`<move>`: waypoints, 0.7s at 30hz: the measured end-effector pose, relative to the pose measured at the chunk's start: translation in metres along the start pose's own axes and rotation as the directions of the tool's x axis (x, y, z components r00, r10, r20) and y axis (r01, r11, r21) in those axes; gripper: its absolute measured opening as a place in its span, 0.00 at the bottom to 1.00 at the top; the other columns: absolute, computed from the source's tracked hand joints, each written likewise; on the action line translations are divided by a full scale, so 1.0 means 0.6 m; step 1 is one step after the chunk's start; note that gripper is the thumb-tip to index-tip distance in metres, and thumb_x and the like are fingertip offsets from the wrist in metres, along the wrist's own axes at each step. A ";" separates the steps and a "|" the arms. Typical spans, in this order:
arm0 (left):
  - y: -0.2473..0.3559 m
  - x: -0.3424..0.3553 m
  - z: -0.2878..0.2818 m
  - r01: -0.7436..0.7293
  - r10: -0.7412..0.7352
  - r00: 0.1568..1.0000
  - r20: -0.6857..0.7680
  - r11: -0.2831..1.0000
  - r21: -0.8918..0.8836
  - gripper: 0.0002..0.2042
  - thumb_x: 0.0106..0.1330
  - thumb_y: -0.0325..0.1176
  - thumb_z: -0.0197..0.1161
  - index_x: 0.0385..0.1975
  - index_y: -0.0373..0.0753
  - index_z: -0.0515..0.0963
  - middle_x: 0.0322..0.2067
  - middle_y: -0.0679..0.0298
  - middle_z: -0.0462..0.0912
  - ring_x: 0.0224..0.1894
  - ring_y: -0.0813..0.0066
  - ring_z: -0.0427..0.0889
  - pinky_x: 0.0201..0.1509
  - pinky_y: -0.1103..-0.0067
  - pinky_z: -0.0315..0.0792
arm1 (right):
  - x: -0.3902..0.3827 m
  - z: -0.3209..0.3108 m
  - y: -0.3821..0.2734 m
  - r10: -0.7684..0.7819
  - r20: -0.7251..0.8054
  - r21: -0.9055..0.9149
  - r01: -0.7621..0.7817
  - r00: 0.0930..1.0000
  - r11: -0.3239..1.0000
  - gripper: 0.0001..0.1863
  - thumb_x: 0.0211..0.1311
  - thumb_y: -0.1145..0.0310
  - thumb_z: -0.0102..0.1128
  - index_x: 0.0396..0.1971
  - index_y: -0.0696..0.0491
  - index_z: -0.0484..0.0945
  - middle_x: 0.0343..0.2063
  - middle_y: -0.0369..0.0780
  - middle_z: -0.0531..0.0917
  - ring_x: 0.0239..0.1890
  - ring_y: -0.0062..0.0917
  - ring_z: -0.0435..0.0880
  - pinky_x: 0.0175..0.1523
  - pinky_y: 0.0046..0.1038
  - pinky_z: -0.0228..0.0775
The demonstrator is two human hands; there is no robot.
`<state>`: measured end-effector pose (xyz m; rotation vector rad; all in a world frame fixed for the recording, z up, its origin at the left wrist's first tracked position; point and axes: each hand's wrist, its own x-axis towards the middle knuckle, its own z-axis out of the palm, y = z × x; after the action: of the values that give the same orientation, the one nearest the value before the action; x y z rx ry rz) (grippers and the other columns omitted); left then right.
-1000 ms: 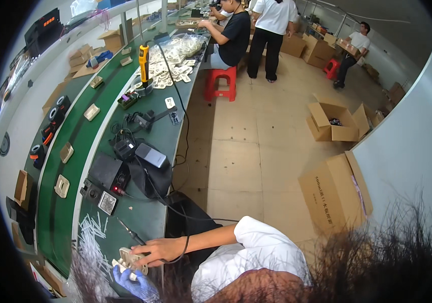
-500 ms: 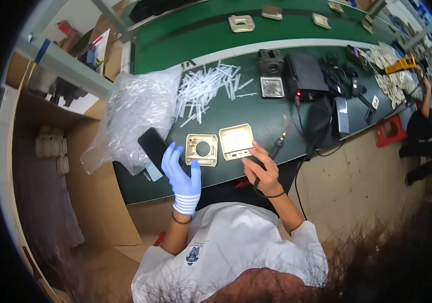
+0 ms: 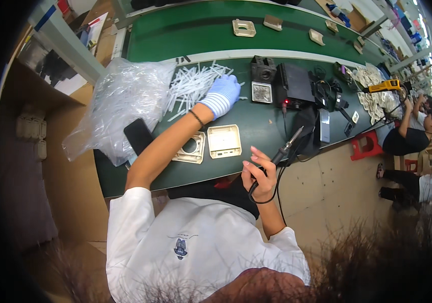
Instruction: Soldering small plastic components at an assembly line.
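My left hand, in a blue and white knitted glove, reaches over the right side of a pile of thin white plastic sticks. Its fingers point down and are mostly hidden, so I cannot tell whether they grip a stick. A soldering iron is in my bare right hand, its tip pointing up and away to the right. Between my hands a beige plastic shell lies with its hollow side up. Beside it, partly under my left forearm, lies a second beige shell with a round opening.
A clear plastic bag and a black phone lie on the left. Farther back stand a soldering station, a tip-cleaning holder and a green conveyor carrying beige shells. Other people are at the far right.
My left hand has moved from beside the phone, up and right across the shells, onto the pile of sticks. My right hand has drawn back from the shell, still with the soldering iron.
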<state>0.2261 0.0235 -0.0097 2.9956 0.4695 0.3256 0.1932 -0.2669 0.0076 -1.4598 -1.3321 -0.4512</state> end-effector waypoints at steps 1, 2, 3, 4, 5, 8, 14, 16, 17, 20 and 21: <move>0.002 -0.009 -0.007 -0.012 0.014 1.000 0.011 0.989 -0.150 0.07 0.67 0.33 0.70 0.39 0.38 0.86 0.40 0.53 0.85 0.46 0.53 0.84 0.55 0.61 0.79 | 0.001 -0.012 0.001 0.022 -0.010 -0.032 -0.022 1.000 0.999 0.11 0.55 0.85 0.73 0.38 0.58 0.88 0.45 0.44 0.81 0.51 0.46 0.91 0.51 0.38 0.88; 0.000 -0.020 -0.020 -0.011 0.018 1.000 0.020 0.956 -0.294 0.06 0.70 0.31 0.68 0.40 0.36 0.84 0.38 0.54 0.85 0.42 0.55 0.85 0.53 0.63 0.80 | 0.004 -0.020 0.008 0.027 -0.010 -0.043 -0.027 1.000 0.999 0.11 0.55 0.85 0.73 0.38 0.58 0.88 0.45 0.44 0.81 0.51 0.46 0.91 0.51 0.38 0.88; 0.004 -0.037 -0.038 -0.020 0.028 0.999 0.024 0.955 -0.297 0.06 0.70 0.31 0.68 0.40 0.36 0.84 0.38 0.54 0.85 0.42 0.55 0.85 0.53 0.63 0.80 | 0.007 -0.026 0.017 0.038 -0.018 -0.076 -0.039 0.999 0.996 0.13 0.56 0.86 0.73 0.40 0.57 0.87 0.46 0.45 0.81 0.50 0.45 0.90 0.50 0.37 0.88; 0.012 -0.068 -0.062 0.008 0.032 0.998 0.062 0.832 -0.554 0.06 0.72 0.31 0.65 0.41 0.36 0.82 0.36 0.54 0.85 0.40 0.57 0.84 0.51 0.65 0.80 | 0.009 -0.030 0.023 0.054 -0.022 -0.104 -0.056 0.998 0.993 0.14 0.57 0.87 0.72 0.42 0.57 0.86 0.46 0.45 0.80 0.49 0.44 0.90 0.50 0.36 0.87; 0.017 -0.102 -0.087 0.063 0.029 0.994 0.106 0.642 -0.764 0.06 0.75 0.31 0.63 0.43 0.35 0.81 0.35 0.55 0.85 0.37 0.60 0.84 0.49 0.66 0.80 | 0.026 -0.033 0.027 0.049 -0.007 -0.129 -0.050 0.999 0.990 0.16 0.56 0.88 0.74 0.43 0.57 0.87 0.46 0.44 0.82 0.45 0.39 0.89 0.48 0.34 0.86; 0.033 -0.160 -0.154 0.188 0.182 0.918 0.353 0.583 -0.791 0.11 0.80 0.37 0.59 0.46 0.34 0.79 0.31 0.58 0.83 0.32 0.72 0.82 0.42 0.73 0.79 | 0.075 -0.040 0.021 0.105 0.178 -0.181 -0.073 0.978 0.981 0.18 0.53 0.84 0.78 0.45 0.54 0.90 0.42 0.43 0.87 0.38 0.32 0.88 0.41 0.29 0.81; 0.044 -0.208 -0.166 0.308 0.275 0.829 0.487 0.503 -0.808 0.19 0.82 0.46 0.57 0.46 0.33 0.81 0.24 0.63 0.79 0.25 0.76 0.76 0.33 0.73 0.76 | 0.082 -0.029 0.038 -0.070 0.440 -0.138 0.145 0.895 0.980 0.19 0.50 0.80 0.77 0.44 0.51 0.91 0.41 0.34 0.89 0.28 0.22 0.83 0.31 0.24 0.72; 0.042 -0.211 -0.194 0.378 0.255 0.782 0.569 0.532 -0.757 0.18 0.80 0.45 0.60 0.48 0.33 0.81 0.29 0.60 0.81 0.30 0.73 0.79 0.38 0.72 0.78 | 0.084 -0.026 0.031 -0.089 0.445 -0.118 0.157 0.891 0.981 0.18 0.51 0.81 0.75 0.44 0.52 0.91 0.40 0.35 0.89 0.26 0.22 0.83 0.30 0.24 0.72; 0.040 -0.214 -0.203 0.432 0.244 0.727 0.641 0.564 -0.704 0.18 0.78 0.45 0.64 0.51 0.34 0.80 0.34 0.57 0.83 0.35 0.70 0.82 0.44 0.71 0.79 | 0.087 -0.027 0.029 -0.093 0.456 -0.116 0.162 0.885 0.980 0.19 0.52 0.79 0.71 0.46 0.52 0.90 0.40 0.34 0.88 0.27 0.24 0.83 0.31 0.26 0.72; 0.014 -0.278 -0.190 -0.053 0.114 0.992 0.050 0.752 -0.657 0.27 0.64 0.44 0.76 0.58 0.35 0.77 0.52 0.50 0.81 0.53 0.57 0.83 0.61 0.66 0.77 | 0.079 -0.047 0.035 0.035 0.519 -0.127 0.036 0.854 0.991 0.21 0.53 0.79 0.68 0.49 0.53 0.88 0.40 0.35 0.87 0.28 0.27 0.83 0.33 0.29 0.75; -0.014 -0.285 -0.205 -0.072 0.171 0.977 0.125 0.822 -0.565 0.42 0.50 0.42 0.83 0.66 0.37 0.72 0.65 0.48 0.73 0.66 0.46 0.74 0.73 0.61 0.69 | 0.078 -0.054 0.039 0.050 0.516 -0.130 0.021 0.855 0.991 0.23 0.51 0.81 0.70 0.51 0.54 0.88 0.39 0.37 0.86 0.28 0.29 0.84 0.33 0.30 0.77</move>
<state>0.0371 -0.0148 0.0755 2.4471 0.1264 0.1701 0.2398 -0.2680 0.0478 -1.7794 -1.7388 -0.1298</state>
